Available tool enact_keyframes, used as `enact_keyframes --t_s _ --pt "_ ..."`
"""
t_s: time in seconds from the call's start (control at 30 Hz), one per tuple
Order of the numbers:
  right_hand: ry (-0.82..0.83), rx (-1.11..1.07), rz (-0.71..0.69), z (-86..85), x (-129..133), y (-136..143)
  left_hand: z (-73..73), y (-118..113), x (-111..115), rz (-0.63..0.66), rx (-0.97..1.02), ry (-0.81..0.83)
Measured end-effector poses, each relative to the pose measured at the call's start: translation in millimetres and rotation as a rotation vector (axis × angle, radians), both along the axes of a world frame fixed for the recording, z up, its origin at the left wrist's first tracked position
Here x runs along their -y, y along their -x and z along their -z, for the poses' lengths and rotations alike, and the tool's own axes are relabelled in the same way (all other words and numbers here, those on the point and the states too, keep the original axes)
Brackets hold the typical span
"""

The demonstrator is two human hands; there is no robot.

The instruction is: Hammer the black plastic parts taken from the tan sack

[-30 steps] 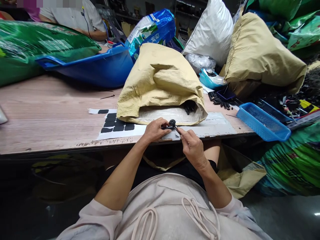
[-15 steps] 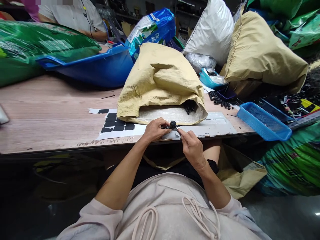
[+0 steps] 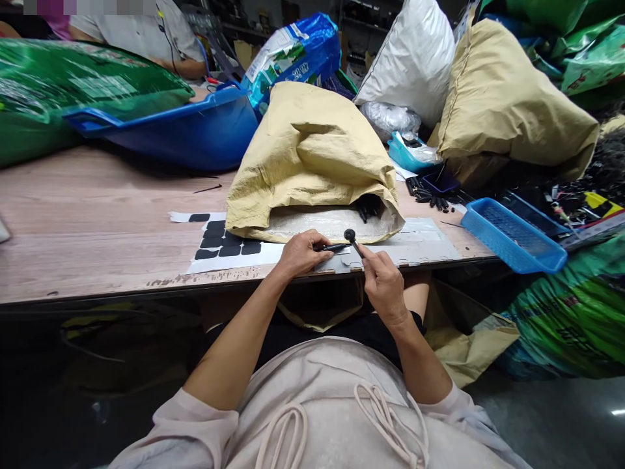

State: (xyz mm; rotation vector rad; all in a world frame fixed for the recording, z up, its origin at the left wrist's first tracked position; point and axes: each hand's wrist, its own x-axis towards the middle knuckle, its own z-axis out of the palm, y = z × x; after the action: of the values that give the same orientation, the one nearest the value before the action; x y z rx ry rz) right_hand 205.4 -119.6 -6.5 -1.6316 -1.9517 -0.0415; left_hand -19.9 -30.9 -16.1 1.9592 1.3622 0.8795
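My left hand (image 3: 303,254) pinches a slim black pointed piece (image 3: 336,247) just above the table's front edge. To its right, my right hand (image 3: 384,281) is closed on the handle of a black round-headed tool (image 3: 349,236), whose head points up and left. The two black things are slightly apart. Behind both hands lies a tan sack (image 3: 317,150) with its mouth open toward me, and black pieces (image 3: 368,210) show inside. A white sheet with black square patches (image 3: 229,246) lies left of my left hand, partly under the sack.
A blue basin (image 3: 180,130) and green sack (image 3: 88,98) stand at the back left, with a person (image 3: 141,39) behind. On the right are a blue tray (image 3: 512,236), loose black pieces (image 3: 434,198) and another tan sack (image 3: 512,98). The table's front edge runs below my hands.
My right hand has moved a little right, taking the round-headed tool away from the black piece in my left hand. My left hand has barely moved.
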Motion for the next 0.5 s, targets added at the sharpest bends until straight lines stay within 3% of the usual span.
enact_keyframes --t_s 0.23,0.5 --pt "0.036 0.219 0.244 -9.9 -30 -27 -5.1 -1 2 -0.01 -0.035 0.009" --pt "0.113 0.31 0.319 -7.8 -47 -31 -2.0 2 1 0.005 -0.081 -0.028"
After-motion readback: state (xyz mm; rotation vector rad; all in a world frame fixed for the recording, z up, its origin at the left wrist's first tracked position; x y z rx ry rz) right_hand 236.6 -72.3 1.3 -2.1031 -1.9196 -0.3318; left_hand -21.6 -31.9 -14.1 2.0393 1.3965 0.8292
